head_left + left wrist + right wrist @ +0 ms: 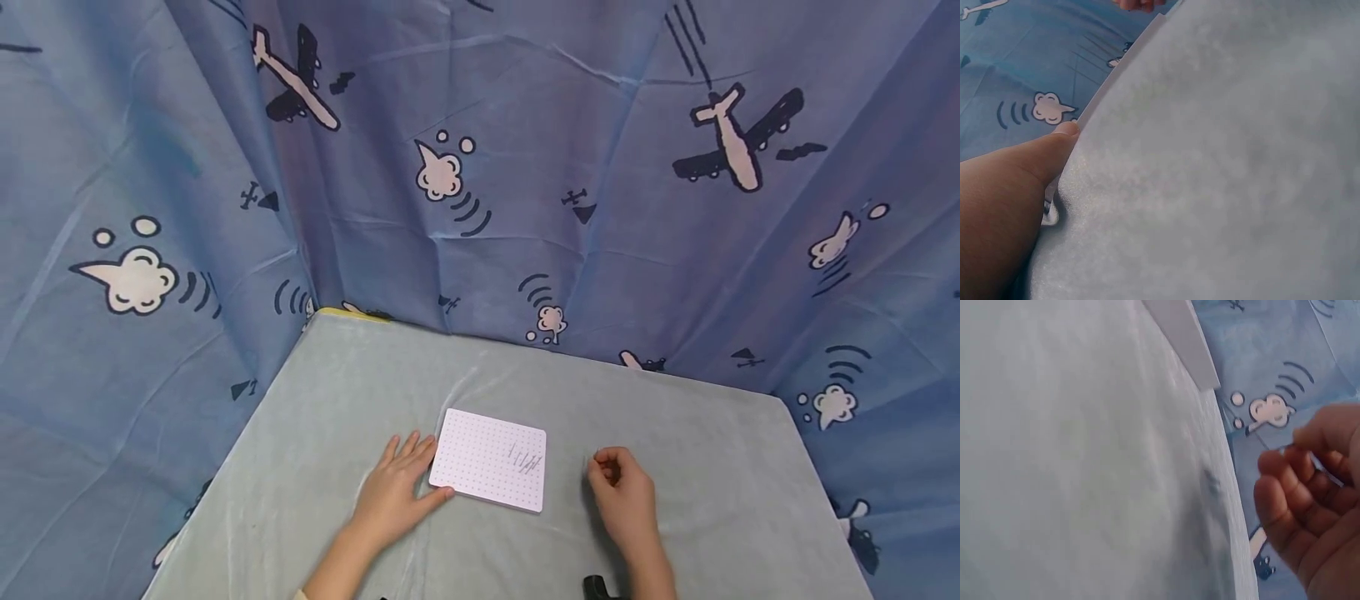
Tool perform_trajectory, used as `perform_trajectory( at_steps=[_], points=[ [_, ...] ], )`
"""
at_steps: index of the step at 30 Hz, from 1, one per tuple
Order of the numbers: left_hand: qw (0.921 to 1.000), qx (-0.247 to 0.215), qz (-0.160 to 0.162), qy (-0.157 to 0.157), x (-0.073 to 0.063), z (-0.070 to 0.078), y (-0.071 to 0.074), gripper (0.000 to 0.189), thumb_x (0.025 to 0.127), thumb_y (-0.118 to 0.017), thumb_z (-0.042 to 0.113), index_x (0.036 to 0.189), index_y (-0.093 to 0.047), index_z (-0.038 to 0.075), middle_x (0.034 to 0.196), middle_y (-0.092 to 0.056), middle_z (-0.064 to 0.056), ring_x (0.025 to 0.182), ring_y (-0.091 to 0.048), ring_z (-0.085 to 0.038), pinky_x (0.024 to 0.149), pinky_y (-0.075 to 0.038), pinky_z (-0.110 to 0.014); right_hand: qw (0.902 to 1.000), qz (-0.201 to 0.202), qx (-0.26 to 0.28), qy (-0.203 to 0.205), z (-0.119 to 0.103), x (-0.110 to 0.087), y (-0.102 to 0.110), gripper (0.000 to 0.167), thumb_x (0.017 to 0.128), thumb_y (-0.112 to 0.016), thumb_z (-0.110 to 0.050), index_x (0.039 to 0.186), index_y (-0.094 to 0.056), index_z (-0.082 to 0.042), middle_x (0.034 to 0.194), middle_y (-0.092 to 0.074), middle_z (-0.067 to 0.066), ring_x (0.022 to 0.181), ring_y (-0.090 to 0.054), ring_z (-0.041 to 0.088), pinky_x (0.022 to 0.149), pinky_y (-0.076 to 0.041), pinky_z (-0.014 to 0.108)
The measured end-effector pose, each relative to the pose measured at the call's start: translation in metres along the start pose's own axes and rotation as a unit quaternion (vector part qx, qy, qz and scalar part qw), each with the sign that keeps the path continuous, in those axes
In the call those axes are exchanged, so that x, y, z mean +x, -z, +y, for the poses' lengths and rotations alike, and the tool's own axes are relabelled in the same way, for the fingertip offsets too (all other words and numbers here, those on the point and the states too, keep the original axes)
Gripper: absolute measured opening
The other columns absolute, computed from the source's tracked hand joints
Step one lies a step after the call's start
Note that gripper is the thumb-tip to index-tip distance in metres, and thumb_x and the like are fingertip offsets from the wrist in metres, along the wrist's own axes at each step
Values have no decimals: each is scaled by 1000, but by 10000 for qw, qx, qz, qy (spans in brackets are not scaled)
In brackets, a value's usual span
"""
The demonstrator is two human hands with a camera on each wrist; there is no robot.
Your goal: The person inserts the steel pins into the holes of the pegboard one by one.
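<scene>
A white rectangular board (476,458) with a grid of small dots lies on the cloth-covered table in the head view. Several thin dark needle-like pieces (528,463) show on its right part; whether they stand in it or lie flat I cannot tell. My left hand (393,492), fingers spread, rests at the board's left side, with the thumb touching its lower edge. To the right of the board and apart from it, my right hand (624,496) pinches a thin needle-like piece (1286,446) between thumb and fingertips. The other fingers curl loosely.
Pale grey cloth covers the table (300,500). A blue curtain (510,267) printed with planes and clouds hangs behind and at both sides. A yellow strip (352,314) shows at the back left edge. Close to my right wrist is a black object (596,587), partly cut off.
</scene>
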State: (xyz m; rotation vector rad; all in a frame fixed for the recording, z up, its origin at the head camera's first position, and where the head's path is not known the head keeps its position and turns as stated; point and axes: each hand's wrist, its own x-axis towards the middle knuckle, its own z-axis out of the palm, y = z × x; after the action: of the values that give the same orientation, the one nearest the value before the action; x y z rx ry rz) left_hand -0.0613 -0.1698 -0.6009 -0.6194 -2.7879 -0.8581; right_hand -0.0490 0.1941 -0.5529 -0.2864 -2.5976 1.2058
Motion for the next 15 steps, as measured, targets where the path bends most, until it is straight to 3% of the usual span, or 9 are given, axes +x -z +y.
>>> perform_trajectory(
  at_steps=[8,15],
  points=[
    [10000,17,1,1,-2,0,0,81,92,-82,59,154,-64,9,155,-63,-9,151,-51,-34,134,-25,-55,9969,-110,624,456,-17,-7,-16,16,94,-82,4,96,-71,-8,88,-74,1,76,-67,11,65,-58,18],
    [9999,52,93,-21,-3,-1,-3,82,92,-82,60,154,-64,10,155,-63,-8,151,-52,-33,133,-26,-55,9937,-138,690,876,-24,-13,-29,19,90,-85,5,93,-74,-10,83,-74,-5,72,-67,9,64,-57,19]
  ],
)
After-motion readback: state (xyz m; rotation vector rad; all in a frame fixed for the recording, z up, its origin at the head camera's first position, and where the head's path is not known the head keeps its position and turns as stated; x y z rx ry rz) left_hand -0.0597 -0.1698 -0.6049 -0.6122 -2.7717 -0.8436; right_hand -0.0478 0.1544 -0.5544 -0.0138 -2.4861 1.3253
